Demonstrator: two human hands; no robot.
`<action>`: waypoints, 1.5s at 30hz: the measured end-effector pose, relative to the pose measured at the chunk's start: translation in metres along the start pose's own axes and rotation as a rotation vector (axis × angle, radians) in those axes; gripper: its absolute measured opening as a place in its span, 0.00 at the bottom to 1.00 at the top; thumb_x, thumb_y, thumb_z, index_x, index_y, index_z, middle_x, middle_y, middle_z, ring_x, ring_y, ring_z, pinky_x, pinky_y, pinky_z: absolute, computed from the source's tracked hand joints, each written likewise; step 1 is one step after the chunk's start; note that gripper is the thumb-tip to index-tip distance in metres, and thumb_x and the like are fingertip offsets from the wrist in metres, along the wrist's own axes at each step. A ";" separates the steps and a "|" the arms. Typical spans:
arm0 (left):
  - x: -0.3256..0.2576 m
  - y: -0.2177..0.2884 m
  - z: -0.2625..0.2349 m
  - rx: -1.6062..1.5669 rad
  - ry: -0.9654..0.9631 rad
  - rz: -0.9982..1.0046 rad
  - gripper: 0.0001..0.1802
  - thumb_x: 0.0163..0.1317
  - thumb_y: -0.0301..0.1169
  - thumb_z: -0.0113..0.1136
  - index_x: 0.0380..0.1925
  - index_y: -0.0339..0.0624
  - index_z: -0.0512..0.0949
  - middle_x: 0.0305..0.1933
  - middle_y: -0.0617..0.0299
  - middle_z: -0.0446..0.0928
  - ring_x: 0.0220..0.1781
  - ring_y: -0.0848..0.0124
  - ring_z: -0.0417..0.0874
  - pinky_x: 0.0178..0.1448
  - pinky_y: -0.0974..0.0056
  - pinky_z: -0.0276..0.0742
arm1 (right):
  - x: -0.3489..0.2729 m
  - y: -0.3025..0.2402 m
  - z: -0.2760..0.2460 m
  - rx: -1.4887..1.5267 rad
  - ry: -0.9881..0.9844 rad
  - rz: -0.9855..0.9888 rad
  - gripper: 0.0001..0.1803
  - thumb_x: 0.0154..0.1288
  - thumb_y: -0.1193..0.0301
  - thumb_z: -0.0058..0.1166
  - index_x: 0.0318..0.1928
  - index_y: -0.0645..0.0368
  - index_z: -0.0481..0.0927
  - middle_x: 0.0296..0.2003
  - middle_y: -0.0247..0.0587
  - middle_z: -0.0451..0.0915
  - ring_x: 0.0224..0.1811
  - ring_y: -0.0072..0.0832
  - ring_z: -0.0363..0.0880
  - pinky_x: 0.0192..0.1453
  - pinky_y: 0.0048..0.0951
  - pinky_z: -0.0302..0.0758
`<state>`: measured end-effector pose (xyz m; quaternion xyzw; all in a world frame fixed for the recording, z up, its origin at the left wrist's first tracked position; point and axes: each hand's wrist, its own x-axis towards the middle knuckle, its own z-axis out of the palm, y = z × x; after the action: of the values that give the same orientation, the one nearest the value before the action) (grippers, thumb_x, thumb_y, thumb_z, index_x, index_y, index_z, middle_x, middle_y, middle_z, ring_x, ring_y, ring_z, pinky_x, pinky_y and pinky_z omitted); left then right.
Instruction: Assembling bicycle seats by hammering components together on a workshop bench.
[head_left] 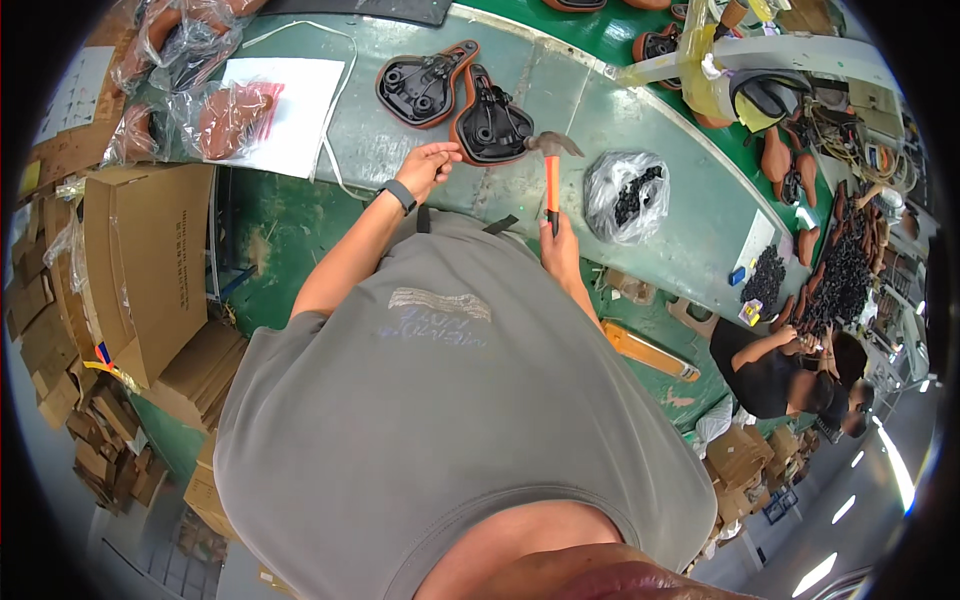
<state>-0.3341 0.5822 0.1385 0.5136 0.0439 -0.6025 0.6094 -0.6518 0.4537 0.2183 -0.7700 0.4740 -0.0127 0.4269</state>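
Two bicycle saddles lie upside down on the green-grey metal table, black undersides up and brown rims showing: the left saddle (418,88) and the right saddle (492,122), side by side. My right hand (560,245) is wrapped round the lower handle of a claw hammer (553,170). The hammer stands with its metal head up, just right of the right saddle. My left hand (426,170) has its fingers drawn together, the tips at the left edge of the right saddle. Whatever they pinch, if anything, is too small to make out.
A clear plastic bag of small black parts (628,195) sits right of the hammer. Plastic-wrapped brown saddles (235,120) and a white sheet (300,90) lie at left, above a large cardboard box (150,270). At far right, a co-worker (765,365) handles parts beside a black heap (840,285).
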 end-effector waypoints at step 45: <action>0.102 -0.045 -0.015 0.488 0.156 0.325 0.19 0.77 0.42 0.64 0.58 0.42 0.88 0.35 0.65 0.88 0.35 0.75 0.83 0.45 0.64 0.80 | 0.011 -0.098 -0.003 -0.010 0.124 -0.704 0.29 0.68 0.76 0.68 0.67 0.70 0.77 0.41 0.60 0.88 0.34 0.54 0.89 0.40 0.47 0.84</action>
<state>-0.3327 0.5336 0.0370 0.6900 -0.1382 -0.4484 0.5511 -0.5768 0.4620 0.2815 -0.8860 0.2049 -0.2034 0.3628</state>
